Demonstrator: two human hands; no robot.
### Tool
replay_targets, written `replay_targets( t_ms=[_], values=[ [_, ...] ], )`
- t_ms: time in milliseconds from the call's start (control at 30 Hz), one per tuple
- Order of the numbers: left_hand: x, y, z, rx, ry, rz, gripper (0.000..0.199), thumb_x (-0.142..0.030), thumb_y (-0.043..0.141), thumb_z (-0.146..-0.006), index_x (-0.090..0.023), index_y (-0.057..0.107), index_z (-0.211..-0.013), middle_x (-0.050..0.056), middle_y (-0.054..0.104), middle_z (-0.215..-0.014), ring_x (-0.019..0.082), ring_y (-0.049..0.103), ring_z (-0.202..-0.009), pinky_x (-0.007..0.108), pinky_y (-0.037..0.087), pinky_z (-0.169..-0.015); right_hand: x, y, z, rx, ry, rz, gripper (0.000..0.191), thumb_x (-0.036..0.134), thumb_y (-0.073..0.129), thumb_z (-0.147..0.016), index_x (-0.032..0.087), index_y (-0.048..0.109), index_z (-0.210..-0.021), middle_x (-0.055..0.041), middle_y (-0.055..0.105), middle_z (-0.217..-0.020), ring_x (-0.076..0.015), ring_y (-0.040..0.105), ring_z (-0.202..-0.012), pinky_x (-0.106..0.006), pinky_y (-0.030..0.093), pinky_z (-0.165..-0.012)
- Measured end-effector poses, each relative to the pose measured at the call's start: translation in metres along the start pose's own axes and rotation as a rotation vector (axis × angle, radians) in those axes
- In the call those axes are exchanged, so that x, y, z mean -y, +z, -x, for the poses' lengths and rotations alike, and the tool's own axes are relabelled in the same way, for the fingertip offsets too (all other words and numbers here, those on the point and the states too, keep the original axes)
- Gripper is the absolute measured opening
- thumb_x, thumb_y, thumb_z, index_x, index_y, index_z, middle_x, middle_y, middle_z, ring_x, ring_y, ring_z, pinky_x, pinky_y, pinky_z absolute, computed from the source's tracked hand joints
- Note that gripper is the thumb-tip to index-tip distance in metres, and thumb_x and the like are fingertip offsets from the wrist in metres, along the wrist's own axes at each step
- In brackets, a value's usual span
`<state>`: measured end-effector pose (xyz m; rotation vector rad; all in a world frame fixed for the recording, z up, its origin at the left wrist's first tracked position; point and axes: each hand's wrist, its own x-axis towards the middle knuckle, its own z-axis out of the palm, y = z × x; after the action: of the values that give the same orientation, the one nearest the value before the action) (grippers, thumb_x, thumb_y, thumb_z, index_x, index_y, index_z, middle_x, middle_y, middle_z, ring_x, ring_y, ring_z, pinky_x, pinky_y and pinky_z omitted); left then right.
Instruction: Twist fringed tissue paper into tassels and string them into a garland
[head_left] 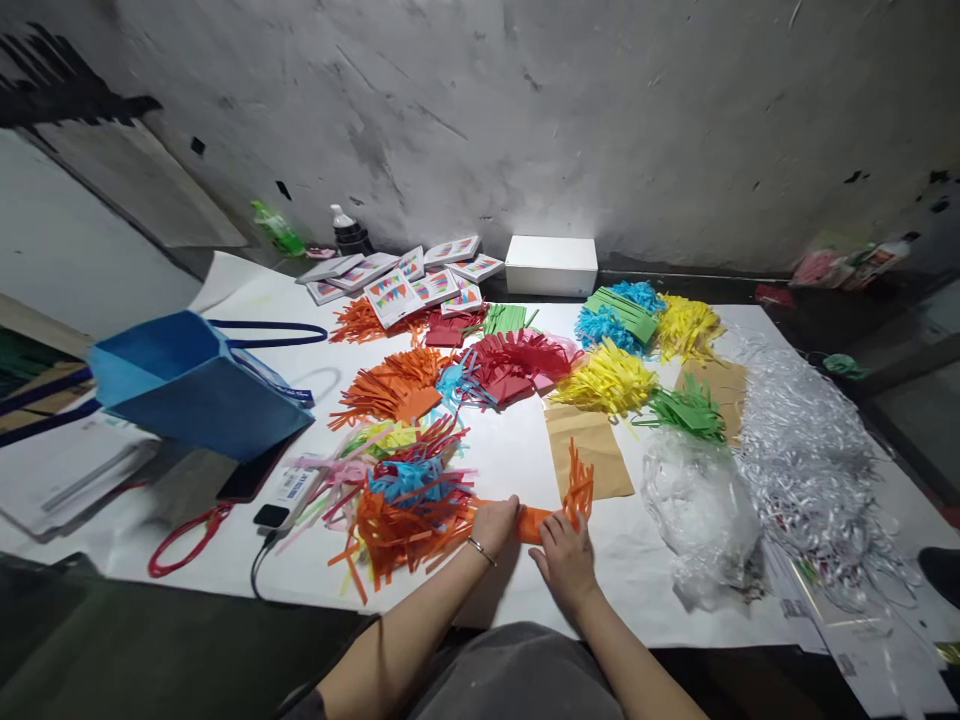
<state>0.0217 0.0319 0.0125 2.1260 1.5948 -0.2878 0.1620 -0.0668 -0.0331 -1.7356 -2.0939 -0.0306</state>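
Observation:
An orange fringed paper strip lies across the white table right in front of me. My left hand is closed over its left part. On the right, my right hand grips the strip with its fingers on top, the thumb lower down. Cut orange fringe stands up beyond my right fingers. Just left of my left hand is a loose heap of orange fringed paper, with blue fringe on it. Brown paper lies behind my right hand.
Red fringe, yellow fringe and green fringe lie farther back. A blue bag stands left. Clear plastic and shiny white strands cover the right. Printed packs and a white box are by the wall.

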Motion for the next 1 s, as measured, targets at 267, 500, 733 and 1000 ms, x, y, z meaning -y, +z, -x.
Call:
replay_targets(
  t_ms=[267, 500, 733, 1000],
  values=[
    [0.012, 0.011, 0.019, -0.287, 0.366, -0.041, 0.031, -0.036, 0.056, -0.087, -0.021, 0.056, -0.115, 0.011, 0.055, -0.127, 0.028, 0.044, -0.12, 0.047, 0.026, -0.105, 0.0, -0.001, -0.009, 0.009, 0.056, 0.069, 0.013, 0.015, 0.054, -0.088, 0.022, 0.065, -0.089, -0.0056, 0.066, -0.087, -0.0247, 0.055, -0.097, -0.052, 0.024, -0.105],
    [0.028, 0.044, 0.019, -0.364, 0.561, -0.008, 0.015, -0.02, 0.05, -0.093, -0.024, 0.063, -0.088, 0.0, 0.066, -0.091, 0.02, 0.052, -0.097, 0.042, 0.029, -0.097, -0.004, -0.001, -0.004, -0.012, 0.031, 0.019, 0.03, 0.01, 0.047, -0.089, 0.029, 0.065, -0.102, -0.0039, 0.066, -0.111, -0.0242, 0.053, -0.111, -0.05, 0.02, -0.107],
    [0.025, 0.033, 0.02, -0.359, 0.374, 0.006, 0.023, -0.027, 0.045, -0.094, -0.022, 0.064, -0.082, 0.003, 0.067, -0.088, 0.022, 0.053, -0.089, 0.04, 0.031, -0.085, -0.016, -0.012, -0.003, -0.023, 0.176, 0.003, 0.024, 0.02, 0.042, -0.093, 0.022, 0.066, -0.091, -0.0083, 0.064, -0.116, -0.0266, 0.051, -0.115, -0.05, 0.019, -0.106],
    [0.01, 0.019, -0.003, -0.271, 0.225, -0.036, 0.026, -0.032, 0.05, -0.091, -0.017, 0.066, -0.076, 0.008, 0.07, -0.081, 0.024, 0.058, -0.083, 0.039, 0.03, -0.078, -0.007, -0.019, -0.015, -0.004, 0.325, 0.089, 0.023, 0.018, 0.045, -0.09, 0.021, 0.066, -0.084, -0.0121, 0.066, -0.111, -0.0291, 0.052, -0.111, -0.051, 0.018, -0.105]
  ],
)
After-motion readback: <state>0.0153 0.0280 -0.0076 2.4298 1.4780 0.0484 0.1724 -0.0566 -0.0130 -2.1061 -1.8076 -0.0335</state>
